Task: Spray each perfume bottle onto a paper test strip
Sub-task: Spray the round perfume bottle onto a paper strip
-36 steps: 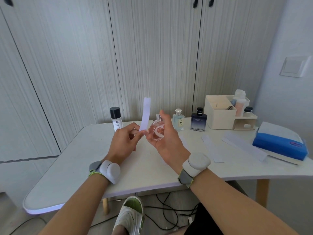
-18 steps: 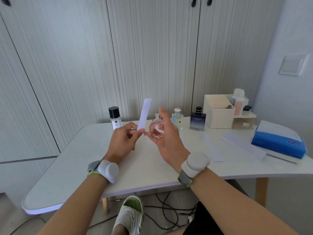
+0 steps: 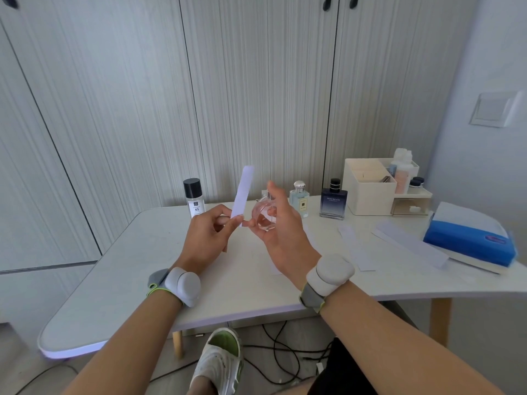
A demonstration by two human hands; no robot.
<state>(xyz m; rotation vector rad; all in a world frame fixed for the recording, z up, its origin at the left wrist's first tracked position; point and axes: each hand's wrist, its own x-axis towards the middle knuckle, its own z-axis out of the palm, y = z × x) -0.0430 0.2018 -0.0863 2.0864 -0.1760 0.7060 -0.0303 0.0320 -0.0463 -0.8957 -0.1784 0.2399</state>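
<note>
My left hand (image 3: 206, 237) pinches the lower end of a white paper strip (image 3: 242, 195), which stands upright above the table. Right beside it, my right hand (image 3: 281, 232) grips a small round clear bottle of pinkish perfume (image 3: 264, 216), forefinger raised over its top. Behind the hands stand a white bottle with a black cap (image 3: 194, 198), a pale clear bottle with a silver cap (image 3: 299, 201) and a dark blue square bottle (image 3: 333, 201). More paper strips (image 3: 355, 246) lie flat on the table to the right.
A cream organiser box (image 3: 368, 192) with toiletries sits at the back right. A blue tissue pack (image 3: 470, 240) lies at the right edge of the white table (image 3: 128, 283). Cabinet doors rise behind. Cables and a slippered foot (image 3: 221, 360) are under the table.
The paper strip has tilted slightly to the right and both hands have shifted a little; the grips on strip and bottle are unchanged.
</note>
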